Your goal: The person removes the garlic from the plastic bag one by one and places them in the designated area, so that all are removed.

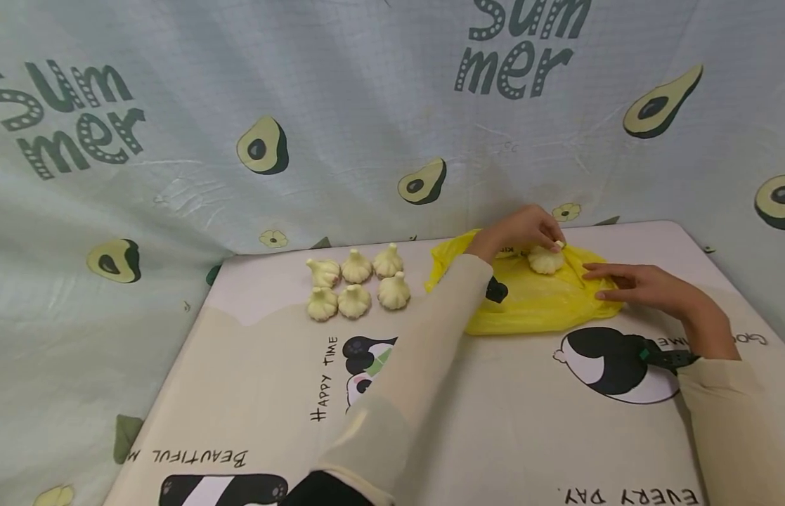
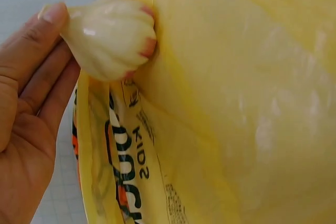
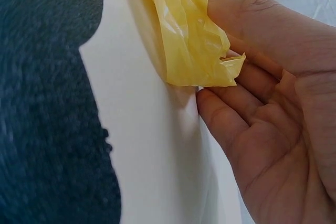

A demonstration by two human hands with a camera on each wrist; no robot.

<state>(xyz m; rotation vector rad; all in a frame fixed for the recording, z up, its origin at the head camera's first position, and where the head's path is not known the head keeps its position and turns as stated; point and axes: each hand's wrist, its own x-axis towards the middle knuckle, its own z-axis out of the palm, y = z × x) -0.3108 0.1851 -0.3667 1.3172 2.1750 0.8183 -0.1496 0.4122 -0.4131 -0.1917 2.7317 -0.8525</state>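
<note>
A white garlic bulb (image 1: 547, 261) with pinkish marks at its base hangs by its stem from my left hand (image 1: 525, 228), pinched between thumb and fingers. In the left wrist view, that garlic (image 2: 107, 40) is at the open mouth of a yellow plastic bag (image 1: 531, 313) with dark printing. The bag lies flattened and crumpled on the table. At the bag's right end, my right hand (image 1: 660, 289) pinches its edge between thumb and fingers. The right wrist view shows the crumpled yellow corner (image 3: 197, 51) between them.
Several garlic bulbs (image 1: 354, 301) stand in two rows left of the bag, on the printed tablecloth (image 1: 253, 379). A hanging cloth (image 1: 341, 126) with avocado prints closes off the table's back and sides. My left sleeve (image 1: 405, 379) crosses the table's middle.
</note>
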